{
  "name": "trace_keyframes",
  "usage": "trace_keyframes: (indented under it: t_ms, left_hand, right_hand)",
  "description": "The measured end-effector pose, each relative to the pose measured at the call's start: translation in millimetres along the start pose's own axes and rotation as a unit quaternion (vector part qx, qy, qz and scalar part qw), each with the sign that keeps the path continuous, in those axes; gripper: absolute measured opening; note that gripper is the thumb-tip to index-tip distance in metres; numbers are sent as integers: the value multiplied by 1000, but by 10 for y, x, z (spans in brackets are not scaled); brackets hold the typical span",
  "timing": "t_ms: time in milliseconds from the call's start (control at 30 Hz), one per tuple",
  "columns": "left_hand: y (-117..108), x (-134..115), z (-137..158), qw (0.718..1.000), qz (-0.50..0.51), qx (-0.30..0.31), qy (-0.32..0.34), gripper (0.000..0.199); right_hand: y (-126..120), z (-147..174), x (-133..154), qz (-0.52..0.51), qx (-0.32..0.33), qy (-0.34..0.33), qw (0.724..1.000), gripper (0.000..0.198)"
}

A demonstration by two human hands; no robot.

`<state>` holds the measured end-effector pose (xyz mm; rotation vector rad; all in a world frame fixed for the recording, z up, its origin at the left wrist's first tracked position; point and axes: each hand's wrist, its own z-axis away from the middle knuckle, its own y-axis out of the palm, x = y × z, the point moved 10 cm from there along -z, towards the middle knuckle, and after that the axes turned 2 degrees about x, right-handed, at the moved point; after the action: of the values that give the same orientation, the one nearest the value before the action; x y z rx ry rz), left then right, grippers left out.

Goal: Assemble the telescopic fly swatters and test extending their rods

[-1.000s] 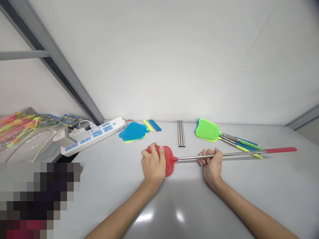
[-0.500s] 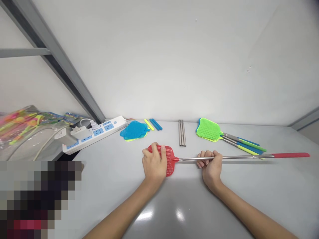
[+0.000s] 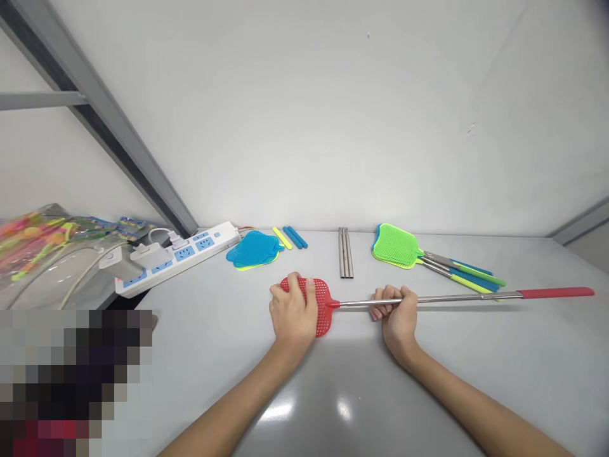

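Observation:
A red fly swatter (image 3: 325,311) with an extended metal rod and a red grip lies sideways across the table before me. My left hand (image 3: 294,311) is closed on its perforated head, fingers over the far edge. Around the metal rod, close to the neck, my right hand (image 3: 398,317) is closed with the fingers curled. The red grip (image 3: 556,292) points out to the right, past both hands. Behind the rod lies a stack of assembled fly swatters (image 3: 396,246), a green head on top, with green, blue and yellow grips.
Metal rods (image 3: 346,254) lie side by side near the wall. Blue swatter heads (image 3: 254,249) and loose yellow and blue grips (image 3: 295,237) are left of them. A white power strip (image 3: 190,252) with plugs and bagged colourful items (image 3: 42,238) occupy the left side.
My right hand has shifted slightly left along the rod, toward the swatter's neck. My left hand keeps its hold on the red head. The view has moved a little.

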<state>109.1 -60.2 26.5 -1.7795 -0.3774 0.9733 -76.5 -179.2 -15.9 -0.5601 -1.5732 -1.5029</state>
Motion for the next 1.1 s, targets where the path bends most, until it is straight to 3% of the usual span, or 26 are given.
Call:
trace_keyframes:
  t_ms: [233,600,933,1100]
  left_hand:
    - [50,-101,14,999,7,10,33,42]
    - [22,-48,-65,999,24,5,21,39]
    - [119,-304,68,989,30,27,144,41]
    - [142,-490,153,970,46,72,226,43]
  right_hand:
    - [-32,12,85,-32,-8,-41,999,39]
    - [32,-22,10,8,6,7,1000,39]
    - [-11,-54,11,6,-11,16,1000,36]
    - [-8,-65,-9,25,-3,18,1000,36]
